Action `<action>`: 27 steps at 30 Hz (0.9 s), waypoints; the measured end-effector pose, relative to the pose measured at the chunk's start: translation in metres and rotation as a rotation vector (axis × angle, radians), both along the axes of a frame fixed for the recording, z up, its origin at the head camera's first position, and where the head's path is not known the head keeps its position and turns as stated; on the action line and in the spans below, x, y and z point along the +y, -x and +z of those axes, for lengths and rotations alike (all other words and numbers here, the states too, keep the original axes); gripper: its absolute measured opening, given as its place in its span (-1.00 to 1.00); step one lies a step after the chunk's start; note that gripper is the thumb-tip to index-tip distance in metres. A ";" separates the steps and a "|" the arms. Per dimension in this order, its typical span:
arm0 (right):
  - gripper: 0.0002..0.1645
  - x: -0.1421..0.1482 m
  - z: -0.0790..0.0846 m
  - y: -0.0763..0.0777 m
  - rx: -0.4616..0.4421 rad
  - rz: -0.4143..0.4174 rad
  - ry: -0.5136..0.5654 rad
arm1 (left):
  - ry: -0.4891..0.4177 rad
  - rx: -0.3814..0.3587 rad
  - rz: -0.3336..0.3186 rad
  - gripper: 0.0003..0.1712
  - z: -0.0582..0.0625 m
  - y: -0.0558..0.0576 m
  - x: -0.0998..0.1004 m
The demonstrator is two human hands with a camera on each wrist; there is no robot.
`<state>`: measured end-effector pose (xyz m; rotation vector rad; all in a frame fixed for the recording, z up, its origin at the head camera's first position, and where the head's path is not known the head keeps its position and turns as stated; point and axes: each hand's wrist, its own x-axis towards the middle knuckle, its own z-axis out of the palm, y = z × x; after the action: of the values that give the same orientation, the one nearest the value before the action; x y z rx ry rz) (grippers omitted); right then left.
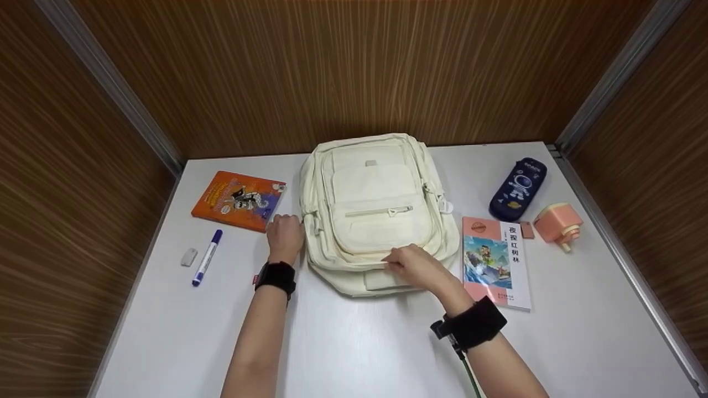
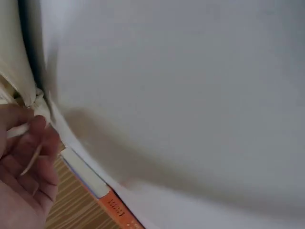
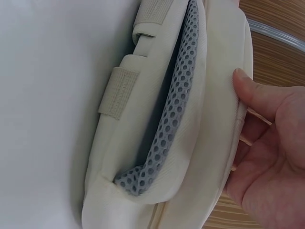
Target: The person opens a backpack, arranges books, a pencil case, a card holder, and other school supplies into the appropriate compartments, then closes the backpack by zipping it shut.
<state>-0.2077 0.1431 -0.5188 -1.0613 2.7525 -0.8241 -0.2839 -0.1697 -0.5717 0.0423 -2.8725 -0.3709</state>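
A cream backpack (image 1: 376, 185) lies front side up on the white table, its lower edge toward me. At its left side is my left hand (image 1: 286, 239). In the left wrist view the thumb and fingers of that hand (image 2: 28, 167) pinch a zipper pull at the end of a side zipper (image 2: 8, 85), and a thin cord loop (image 2: 31, 161) hangs across the fingers. My right hand (image 1: 416, 266) grips the bag's lower front edge. The right wrist view shows its thumb (image 3: 248, 88) on the cream fabric and the fingers curled behind, beside a strap with grey mesh (image 3: 171, 114).
Left of the bag lie an orange book (image 1: 238, 200), a marker (image 1: 207, 258) and a small grey eraser (image 1: 189, 257). On the right are a pink-and-white book (image 1: 495, 262), a navy pencil case (image 1: 518, 189) and a pink pencil sharpener (image 1: 557, 224). Wood-grain panels (image 1: 359, 72) enclose the table.
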 end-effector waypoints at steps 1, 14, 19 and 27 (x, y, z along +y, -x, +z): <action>-0.87 0.000 0.000 0.000 0.008 -0.008 -0.005 | 0.002 0.000 -0.013 -0.81 0.002 -0.001 0.001; -0.82 -0.002 0.009 0.004 0.035 -0.109 -0.013 | -0.341 -0.097 -0.556 -0.55 0.040 -0.040 0.035; -0.84 -0.002 0.014 0.005 0.071 -0.126 -0.018 | -0.290 -0.201 -0.678 -0.21 0.042 -0.063 0.045; -0.86 -0.001 0.020 0.009 0.120 -0.120 -0.015 | -0.127 -0.100 -0.658 -0.49 0.029 -0.064 0.060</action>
<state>-0.2165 0.1420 -0.4983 -0.9817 2.9424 -0.7769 -0.2200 -0.1102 -0.5430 -0.8979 -2.8795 -0.6799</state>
